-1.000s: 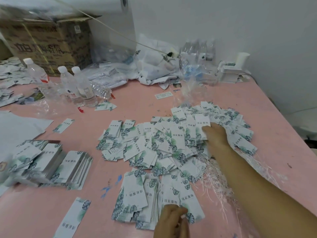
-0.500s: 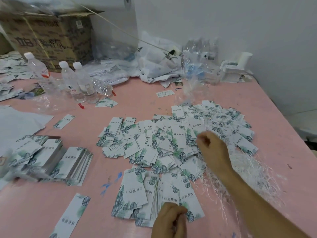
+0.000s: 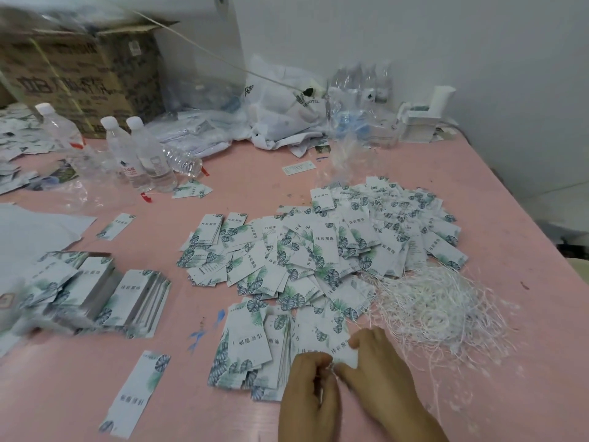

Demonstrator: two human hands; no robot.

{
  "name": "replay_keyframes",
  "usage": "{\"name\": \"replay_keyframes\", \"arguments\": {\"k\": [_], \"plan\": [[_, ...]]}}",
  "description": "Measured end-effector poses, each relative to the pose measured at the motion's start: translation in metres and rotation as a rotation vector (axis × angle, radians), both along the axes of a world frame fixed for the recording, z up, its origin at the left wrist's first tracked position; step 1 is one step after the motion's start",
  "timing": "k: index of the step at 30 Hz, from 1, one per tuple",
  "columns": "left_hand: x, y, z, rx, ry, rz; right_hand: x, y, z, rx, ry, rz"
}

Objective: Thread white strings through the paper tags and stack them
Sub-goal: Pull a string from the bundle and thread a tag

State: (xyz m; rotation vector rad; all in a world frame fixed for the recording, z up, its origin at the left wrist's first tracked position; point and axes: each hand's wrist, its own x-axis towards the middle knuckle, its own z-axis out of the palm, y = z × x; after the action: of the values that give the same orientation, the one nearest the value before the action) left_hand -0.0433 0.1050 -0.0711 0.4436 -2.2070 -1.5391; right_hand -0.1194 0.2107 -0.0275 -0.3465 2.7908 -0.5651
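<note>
Reading "HOTEL" on a white bag (image 3: 287, 106) at upper centre, Chinese characters mark each tag. Both hands, left hand (image 3: 307, 393) and right hand (image 3: 379, 374), pinch a string (image 3: 331, 371) together over the near tag stack (image 3: 251, 346); loose strings (image 3: 439, 307) lie right.

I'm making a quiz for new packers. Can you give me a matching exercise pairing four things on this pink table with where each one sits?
Things:
1. tangle of white strings
2. water bottles
3. cardboard box
4. single long tag

Places:
A. far left corner, against the wall
B. near edge, left of the hands
C. right of the loose tag pile
D. standing just in front of the box

Pairs: 1-C, 2-D, 3-A, 4-B
</note>
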Motion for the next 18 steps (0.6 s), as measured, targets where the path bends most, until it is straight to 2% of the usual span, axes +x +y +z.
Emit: {"name": "replay_keyframes", "arguments": {"k": [6, 8, 10, 14, 16, 18], "plan": [[0.001, 0.001, 0.002, 0.008, -0.037, 0.017, -0.004, 0.007, 0.005, 0.043, -0.044, -0.027], [0.002, 0.001, 0.004, 0.007, -0.036, 0.028, -0.003, 0.008, 0.007, -0.020, -0.050, -0.036], [0.002, 0.002, 0.006, 0.063, -0.029, 0.051, -0.002, 0.011, 0.008, -0.186, -0.075, -0.130], [-0.002, 0.004, 0.015, 0.374, -0.022, 0.111, 0.004, 0.018, 0.015, -0.669, -0.258, -0.305], [-0.003, 0.004, 0.018, 0.595, -0.019, 0.068, 0.010, 0.018, 0.019, -0.782, -0.339, -0.342], [-0.004, 0.005, 0.021, 0.759, -0.069, -0.095, 0.016, 0.015, 0.020, -0.815, -0.390, -0.352]]}}
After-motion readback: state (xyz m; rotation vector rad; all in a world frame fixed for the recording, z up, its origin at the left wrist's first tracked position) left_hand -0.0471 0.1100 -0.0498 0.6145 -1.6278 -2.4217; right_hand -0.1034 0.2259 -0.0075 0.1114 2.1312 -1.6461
